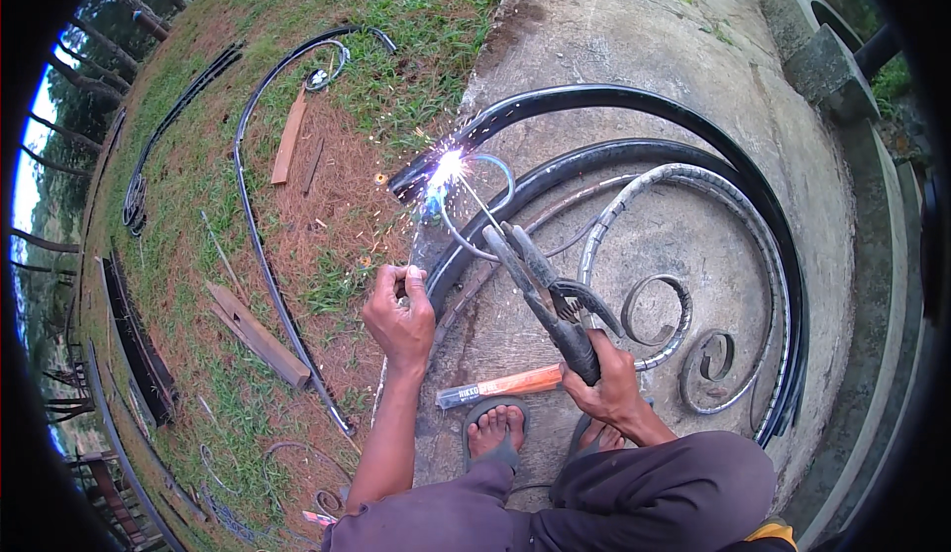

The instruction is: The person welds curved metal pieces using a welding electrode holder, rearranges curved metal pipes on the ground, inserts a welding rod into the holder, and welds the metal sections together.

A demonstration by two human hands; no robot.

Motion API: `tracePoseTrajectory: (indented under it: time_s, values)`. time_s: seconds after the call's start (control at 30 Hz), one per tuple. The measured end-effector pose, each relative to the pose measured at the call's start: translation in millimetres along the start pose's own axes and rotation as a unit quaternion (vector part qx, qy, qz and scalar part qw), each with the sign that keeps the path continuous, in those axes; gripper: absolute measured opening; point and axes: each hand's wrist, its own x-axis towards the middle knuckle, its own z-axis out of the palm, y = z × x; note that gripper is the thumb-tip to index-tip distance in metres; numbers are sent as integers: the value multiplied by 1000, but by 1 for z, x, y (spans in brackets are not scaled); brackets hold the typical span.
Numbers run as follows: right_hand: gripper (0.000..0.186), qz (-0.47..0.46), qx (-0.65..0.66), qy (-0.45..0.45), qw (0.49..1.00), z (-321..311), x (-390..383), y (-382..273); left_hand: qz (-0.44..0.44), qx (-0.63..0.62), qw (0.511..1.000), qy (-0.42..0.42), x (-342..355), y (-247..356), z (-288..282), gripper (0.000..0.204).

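Observation:
My right hand (pixel 609 388) is wrapped round the dark handle of a welding electrode holder (pixel 555 304). A thin welding rod (pixel 478 200) reaches from its jaws to a bright arc (pixel 451 165), which throws sparks beside the end of a curved black tube (pixel 594 97). A thin curled metal strip (pixel 507 180) bends round close to the glare; the contact point is hidden by the light. Nearer me, my left hand (pixel 399 319) is closed in a pinch beside a second curved black tube (pixel 555 170). What sits between its fingertips is too small to make out.
A wrapped metal ring (pixel 684 173) with scrolls lies inside the tubes on the concrete slab (pixel 634 47). By my feet is an orange packet (pixel 520 382). Wood pieces (pixel 260 339) and a long bent bar (pixel 241 170) lie on the grass; a concrete channel (pixel 882 195) runs at right.

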Motion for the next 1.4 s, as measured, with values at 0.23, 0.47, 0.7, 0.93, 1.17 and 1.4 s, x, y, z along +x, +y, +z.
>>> tracePoseTrajectory:
  time_s: [0.23,0.47,0.7,0.93,1.17,1.4]
  values:
    - [42,-6,-7,-4,1000,1,1,2,6,11,1000,4,-1,-4,1,5]
    - [43,-4,-4,-3,1000,2,2,3,3,-16,1000,1,0,1,1,5]
    - [42,-7,-2,-2,1000,2,2,4,-10,-6,1000,-5,0,1,0,5]
    - [43,-3,-1,-7,1000,1,2,6,-9,-14,1000,-5,-4,0,3,5]
    - [43,-4,4,-1,1000,4,5,4,-10,-6,1000,-8,-1,-2,0,5]
    - [42,2,2,-6,1000,7,7,8,-22,-2,1000,-12,-1,-1,0,5]
